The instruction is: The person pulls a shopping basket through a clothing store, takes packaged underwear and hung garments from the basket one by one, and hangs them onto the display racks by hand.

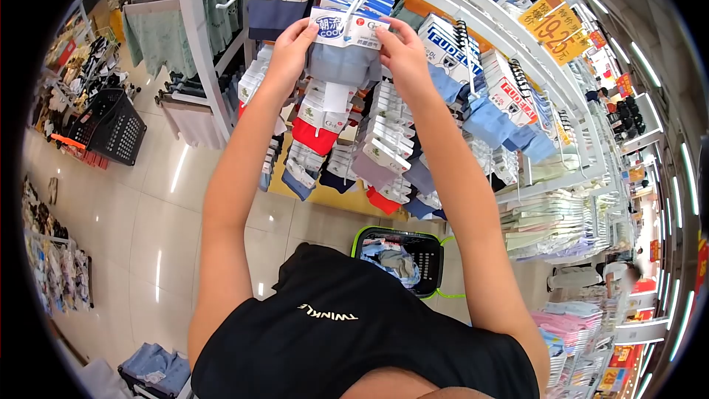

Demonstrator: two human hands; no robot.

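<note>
Holding garment pkg [342,65], your L hand [292,50] & R hand [406,55] clamp fingers on hdr card [344,27], opp. edges; keep tension even.

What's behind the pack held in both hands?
Behind the pack, a stack of blue-and-white header cards shows past its top edge. The pack and the hands cover the rest, so whatever hangs directly below those cards can't be seen.
</note>
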